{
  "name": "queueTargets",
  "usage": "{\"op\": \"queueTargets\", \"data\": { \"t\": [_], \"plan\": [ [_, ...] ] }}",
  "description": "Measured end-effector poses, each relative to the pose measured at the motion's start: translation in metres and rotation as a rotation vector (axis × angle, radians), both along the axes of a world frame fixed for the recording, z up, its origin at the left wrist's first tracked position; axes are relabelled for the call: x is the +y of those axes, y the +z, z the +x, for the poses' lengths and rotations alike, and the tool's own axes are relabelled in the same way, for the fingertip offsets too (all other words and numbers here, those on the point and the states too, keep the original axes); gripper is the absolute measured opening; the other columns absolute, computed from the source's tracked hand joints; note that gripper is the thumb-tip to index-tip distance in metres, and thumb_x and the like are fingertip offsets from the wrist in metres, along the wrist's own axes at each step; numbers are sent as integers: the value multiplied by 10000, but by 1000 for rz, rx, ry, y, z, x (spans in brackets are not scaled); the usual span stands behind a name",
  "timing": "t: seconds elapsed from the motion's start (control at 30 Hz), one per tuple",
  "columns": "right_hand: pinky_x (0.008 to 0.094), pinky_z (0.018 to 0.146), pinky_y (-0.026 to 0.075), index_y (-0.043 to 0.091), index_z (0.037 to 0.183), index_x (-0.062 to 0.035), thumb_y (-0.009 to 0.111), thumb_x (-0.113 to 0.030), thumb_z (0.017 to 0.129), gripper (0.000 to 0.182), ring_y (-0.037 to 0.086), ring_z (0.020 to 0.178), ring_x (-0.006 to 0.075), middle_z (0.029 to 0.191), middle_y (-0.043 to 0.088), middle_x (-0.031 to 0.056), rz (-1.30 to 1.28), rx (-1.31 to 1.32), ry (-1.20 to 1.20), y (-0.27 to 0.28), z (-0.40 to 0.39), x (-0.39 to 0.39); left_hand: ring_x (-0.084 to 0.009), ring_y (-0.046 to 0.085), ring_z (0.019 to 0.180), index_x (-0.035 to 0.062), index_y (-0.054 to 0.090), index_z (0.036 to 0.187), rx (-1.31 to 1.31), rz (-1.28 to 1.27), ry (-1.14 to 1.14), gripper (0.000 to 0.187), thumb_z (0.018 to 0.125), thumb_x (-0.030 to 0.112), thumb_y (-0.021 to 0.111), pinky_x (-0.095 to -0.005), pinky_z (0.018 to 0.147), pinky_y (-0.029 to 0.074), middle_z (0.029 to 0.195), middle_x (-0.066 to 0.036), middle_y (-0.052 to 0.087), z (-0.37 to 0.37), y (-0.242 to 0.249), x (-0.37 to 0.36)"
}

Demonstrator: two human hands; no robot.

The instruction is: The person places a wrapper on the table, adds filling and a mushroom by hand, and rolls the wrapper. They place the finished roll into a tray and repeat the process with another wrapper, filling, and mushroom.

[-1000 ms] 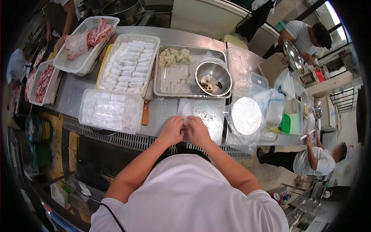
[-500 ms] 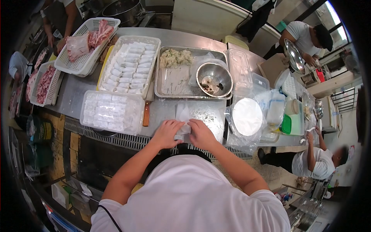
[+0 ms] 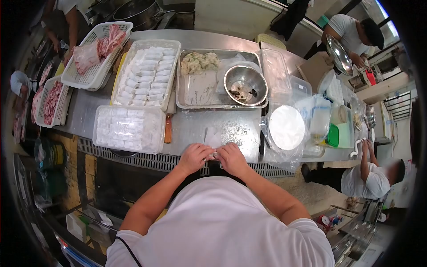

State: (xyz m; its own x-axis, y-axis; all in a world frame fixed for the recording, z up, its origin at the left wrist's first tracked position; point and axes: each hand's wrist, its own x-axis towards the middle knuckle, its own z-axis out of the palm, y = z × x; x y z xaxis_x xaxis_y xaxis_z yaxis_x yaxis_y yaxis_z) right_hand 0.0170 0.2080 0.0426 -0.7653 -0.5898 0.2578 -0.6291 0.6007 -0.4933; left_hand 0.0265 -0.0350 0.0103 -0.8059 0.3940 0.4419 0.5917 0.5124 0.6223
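Observation:
At the near edge of the steel table, my left hand [image 3: 195, 158] and my right hand [image 3: 231, 159] meet with fingertips closed on a thin white wrapper [image 3: 212, 136]. Its far part lies flat on the metal, tapering away from me. The near part is gathered into a small roll between my fingers, which mostly hide it; any filling inside cannot be made out. Right of my hands sits a stack of round white wrappers [image 3: 287, 127] on clear plastic. A steel tray [image 3: 195, 107] beyond holds a pale minced mixture [image 3: 199, 62] and a steel bowl [image 3: 245, 85] with dark bits inside.
White rolls fill an uncovered tub [image 3: 177, 48] and a lidded one [image 3: 129, 129] at left. A wooden-handled knife [image 3: 168, 129] lies beside them. Baskets of raw meat [image 3: 92, 81] stand farther left. Clear containers [image 3: 275, 66] crowd the right. Other people work around the table.
My hands have drawn slightly nearer to me, and their fingertips have come together. The wrapper's near part, earlier spread between them, is now rolled up in my fingers.

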Motion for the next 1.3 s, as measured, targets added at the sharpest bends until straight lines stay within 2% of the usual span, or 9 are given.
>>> {"op": "queueTargets", "data": {
  "t": [0.2, 0.4, 0.5, 0.57, 0.7, 0.87, 1.1, 1.2, 1.3],
  "plan": [
    [489, 944, 512, 739, 1130, -42, 780, -76, 911, 225, 634, 1037, 368, 1081, 682, 128, 41, -62, -118, 1, -13, -11, -309, 660, 939, 133, 829, 1051, -73, -38, 144, 121, 951, 195, 800, -457, 860, 548, 1014, -46, 743, -9, 1, 12],
    [476, 921, 513, 722, 1173, -40, 767, -76, 898, 281, 627, 1041, 349, 1098, 664, 121, 87, 30, -91, 13, -13, -16, -362, 637, 983, 114, 829, 961, -260, -99, 245, 80, 934, 179, 790, -500, 894, 524, 951, -93, 714, -32, -1, 22],
    [465, 915, 515, 702, 1205, -27, 774, -93, 888, 331, 626, 1036, 339, 1102, 656, 125, 137, 79, -45, 2, -16, -16, -372, 637, 1005, 101, 811, 1013, -351, -209, 241, 109, 920, 156, 789, -507, 913, 523, 1019, -110, 709, -41, 6, 22],
    [460, 916, 516, 689, 1219, -17, 783, -111, 883, 361, 626, 1037, 334, 1108, 656, 131, 204, 106, -6, -6, -22, -14, -387, 633, 1025, 89, 786, 1077, -248, -111, 188, 194, 906, 176, 815, -511, 938, 520, 1067, -123, 691, -40, 14, 16],
    [446, 909, 511, 681, 1103, -47, 742, -170, 910, 237, 627, 1038, 312, 1081, 659, 126, 235, 84, 25, -3, -31, -12, -387, 642, 1067, 81, 738, 1191, -147, -118, -20, 327, 881, 139, 827, -497, 967, 527, 1171, -130, 674, -33, 26, -3],
    [447, 914, 515, 690, 1106, -56, 741, -184, 942, 213, 632, 1030, 320, 1077, 667, 134, 200, 45, 42, 4, -41, -10, -373, 654, 1054, 87, 739, 1181, -117, -95, 30, 286, 902, 108, 797, -481, 954, 532, 1145, -129, 701, -35, 11, -4],
    [458, 925, 521, 729, 1214, -35, 751, -163, 965, 281, 637, 1021, 338, 1099, 683, 129, 117, 39, -49, -4, -50, -15, -371, 652, 1007, 72, 761, 1096, -195, -104, 201, 171, 934, 128, 769, -486, 899, 515, 1028, -110, 719, -46, 8, 8],
    [453, 924, 516, 728, 1227, -33, 742, -172, 973, 290, 633, 1027, 332, 1106, 677, 125, 141, 34, -57, -5, -52, -15, -354, 664, 1033, 83, 767, 1169, -139, -27, 211, 248, 927, 136, 782, -479, 915, 515, 1093, -97, 735, -49, 3, 10],
    [450, 918, 511, 725, 1233, -38, 729, -183, 979, 293, 628, 1033, 325, 1098, 669, 122, 169, 39, -57, -5, -53, -14, -329, 676, 1065, 97, 764, 1262, -40, -53, 69, 368, 898, 133, 807, -469, 929, 515, 1170, -76, 746, -45, 4, 6]
  ]
}}
